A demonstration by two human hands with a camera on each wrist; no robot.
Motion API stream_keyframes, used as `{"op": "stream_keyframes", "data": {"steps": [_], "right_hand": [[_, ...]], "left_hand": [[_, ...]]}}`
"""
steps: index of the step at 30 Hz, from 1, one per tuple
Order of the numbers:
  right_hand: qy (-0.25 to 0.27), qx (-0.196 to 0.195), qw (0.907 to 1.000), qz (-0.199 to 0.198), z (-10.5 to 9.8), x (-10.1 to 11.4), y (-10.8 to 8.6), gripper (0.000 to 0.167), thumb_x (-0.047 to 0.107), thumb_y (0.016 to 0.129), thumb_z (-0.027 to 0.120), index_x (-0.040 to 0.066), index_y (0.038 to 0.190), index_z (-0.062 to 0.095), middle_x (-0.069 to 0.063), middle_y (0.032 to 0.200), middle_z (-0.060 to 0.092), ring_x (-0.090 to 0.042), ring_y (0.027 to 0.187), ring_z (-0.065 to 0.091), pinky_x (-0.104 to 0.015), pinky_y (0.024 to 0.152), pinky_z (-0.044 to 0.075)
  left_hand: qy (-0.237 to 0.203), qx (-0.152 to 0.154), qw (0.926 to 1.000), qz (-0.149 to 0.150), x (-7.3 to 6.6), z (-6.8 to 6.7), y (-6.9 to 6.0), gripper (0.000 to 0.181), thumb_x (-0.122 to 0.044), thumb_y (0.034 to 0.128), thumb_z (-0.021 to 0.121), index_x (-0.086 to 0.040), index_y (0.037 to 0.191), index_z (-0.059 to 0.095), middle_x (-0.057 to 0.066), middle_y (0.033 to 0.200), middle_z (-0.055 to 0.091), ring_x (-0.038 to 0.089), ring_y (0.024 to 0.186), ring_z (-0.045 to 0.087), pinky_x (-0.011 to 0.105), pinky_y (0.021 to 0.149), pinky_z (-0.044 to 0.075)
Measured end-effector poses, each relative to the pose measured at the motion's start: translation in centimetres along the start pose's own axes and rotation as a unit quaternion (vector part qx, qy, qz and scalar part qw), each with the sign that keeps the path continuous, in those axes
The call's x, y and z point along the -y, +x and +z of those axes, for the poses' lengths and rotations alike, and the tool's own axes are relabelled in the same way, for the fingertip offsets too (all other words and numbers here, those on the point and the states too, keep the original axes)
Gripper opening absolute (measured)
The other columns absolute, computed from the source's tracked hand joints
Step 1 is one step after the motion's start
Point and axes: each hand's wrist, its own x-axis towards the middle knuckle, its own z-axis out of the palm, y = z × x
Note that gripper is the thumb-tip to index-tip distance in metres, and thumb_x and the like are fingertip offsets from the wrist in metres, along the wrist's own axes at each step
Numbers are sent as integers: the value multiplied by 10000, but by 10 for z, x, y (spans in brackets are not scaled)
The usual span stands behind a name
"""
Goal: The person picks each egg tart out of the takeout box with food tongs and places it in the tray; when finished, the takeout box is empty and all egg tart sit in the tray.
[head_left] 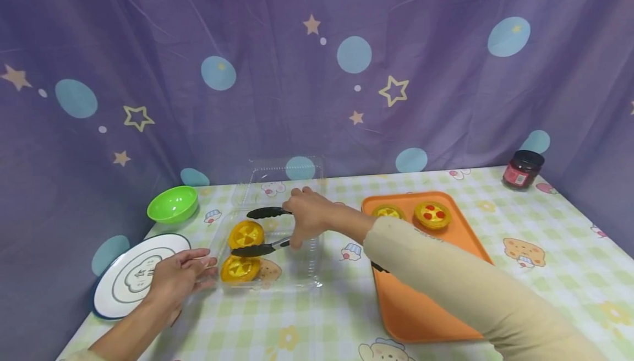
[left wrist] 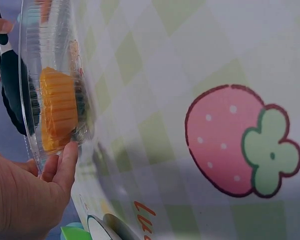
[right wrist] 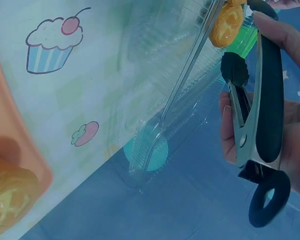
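Observation:
My right hand point(head_left: 309, 212) grips black-tipped metal tongs point(right wrist: 269, 100) above a clear plastic container point(head_left: 317, 264), whose lid stands raised at the back. The tongs' tips are spread apart, with nothing pinched between them. Inside the container, toward its left, sit two yellow egg tarts, a rear one point(head_left: 247, 233) and a front one point(head_left: 240, 270); one tongs tip passes over them. My left hand point(head_left: 180, 275) is at the container's left side, fingers extended; in the left wrist view its fingertips point(left wrist: 70, 152) touch the clear wall by the tarts.
To the right lies an orange tray point(head_left: 411, 311) bearing a red-dotted tart point(head_left: 432, 215) and a yellow-topped tart point(head_left: 388, 211), partly behind my right arm. A white plate point(head_left: 111, 297) and a green bowl point(head_left: 173, 205) stand left. A dark-lidded jar point(head_left: 523, 169) stands back right.

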Motion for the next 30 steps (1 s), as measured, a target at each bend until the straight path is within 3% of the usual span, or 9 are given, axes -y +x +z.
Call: {"op": "stream_keyframes", "data": {"steps": [8,19,25,30], "right_hand": [[-107,-78,9999,10,6,4,5,703,360,639,870,116,1253,631,-40,1163,570,-211,978,467,-274,786,475],[-89,377,9987,333,5,18,10,396,375,666,857,151,887,615,0,964,545,-207,903,475,-281,715,474],[-34,526,9977,424,5,27,14,345,378,676,844,165,829,619,13,896,552,-205,857,480,-277,661,454],[-58,637,9966,514,7,33,15,352,395,703,824,182,877,605,6,919,530,-208,877,470,-287,652,456]], "left_hand": [[-52,28,10000,32,0,1,0,373,-19,1006,451,116,1351,409,244,1141,652,187,865,693,365,754,603],[15,-6,10000,33,-1,1,0,373,-30,1008,453,113,1350,411,260,1181,631,183,857,695,358,746,603],[89,-31,10000,-19,-1,1,1,372,-49,1018,442,102,1356,409,267,1223,607,193,871,696,360,753,602],[124,-46,9999,-22,-1,1,1,374,-57,1020,440,100,1358,410,262,1219,611,188,870,696,365,763,600]]}}
